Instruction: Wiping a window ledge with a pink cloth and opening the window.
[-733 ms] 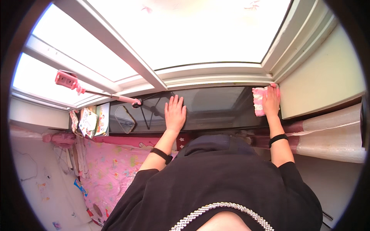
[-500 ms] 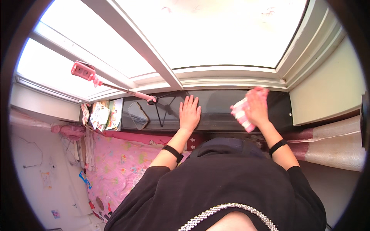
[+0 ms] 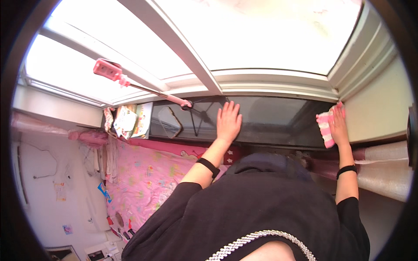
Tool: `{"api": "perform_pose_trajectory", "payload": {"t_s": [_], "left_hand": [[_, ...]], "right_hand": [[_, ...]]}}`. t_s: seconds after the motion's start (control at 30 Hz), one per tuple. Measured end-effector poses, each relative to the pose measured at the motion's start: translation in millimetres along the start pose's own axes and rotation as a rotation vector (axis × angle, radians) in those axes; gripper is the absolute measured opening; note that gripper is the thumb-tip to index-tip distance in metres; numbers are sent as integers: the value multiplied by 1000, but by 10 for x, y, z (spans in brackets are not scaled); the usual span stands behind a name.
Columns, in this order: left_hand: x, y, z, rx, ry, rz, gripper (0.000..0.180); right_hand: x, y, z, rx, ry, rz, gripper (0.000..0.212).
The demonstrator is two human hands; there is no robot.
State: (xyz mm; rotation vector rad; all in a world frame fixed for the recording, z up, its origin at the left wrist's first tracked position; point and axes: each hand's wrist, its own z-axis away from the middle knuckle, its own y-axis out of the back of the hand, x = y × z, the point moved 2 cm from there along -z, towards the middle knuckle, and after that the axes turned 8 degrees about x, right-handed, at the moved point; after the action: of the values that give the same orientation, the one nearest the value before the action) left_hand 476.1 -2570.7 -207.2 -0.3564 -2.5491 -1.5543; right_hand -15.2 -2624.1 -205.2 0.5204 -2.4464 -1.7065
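Observation:
A glossy dark windowsill (image 3: 278, 124) runs along under the window. On it my left hand (image 3: 229, 122) rests flat with the fingers spread, holding nothing, beside the feet of a small tripod. My right hand (image 3: 338, 128) is at the sill's right end, pressing a pink-and-white cloth (image 3: 324, 125) against the corner by the side wall. Part of the cloth is hidden under the palm and fingers. The tripod has a pink selfie stick (image 3: 167, 96) that leans left, with a pink phone holder (image 3: 107, 69) at its top.
Left of the tripod lie a flat clear rectangular item (image 3: 169, 122) and a few books (image 3: 142, 121). The white window frame (image 3: 278, 82) borders the sill's far side. A pink patterned bed (image 3: 141, 169) is below at left; a pale curtain (image 3: 381, 167) hangs at right.
My right hand has moved the cloth rightward along the sill to its end by the wall. My left hand stays flat near the tripod. The view has shifted slightly.

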Motion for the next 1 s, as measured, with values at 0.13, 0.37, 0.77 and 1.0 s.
{"api": "perform_pose_trajectory", "payload": {"t_s": [0.13,0.37,0.77,1.0], "left_hand": [[-63,-27,4,23,-33,-57,45],[-29,-3,11,8,0,-41,44],[-36,-15,8,-9,-8,-36,43],[-25,6,12,0,-5,-57,43]], "right_hand": [[-78,-81,105,112,-48,146,53],[-1297,-19,224,101,-55,71,48],[-1820,127,113,-99,372,-364,51],[-491,492,911,17,-122,-270,46]]}}
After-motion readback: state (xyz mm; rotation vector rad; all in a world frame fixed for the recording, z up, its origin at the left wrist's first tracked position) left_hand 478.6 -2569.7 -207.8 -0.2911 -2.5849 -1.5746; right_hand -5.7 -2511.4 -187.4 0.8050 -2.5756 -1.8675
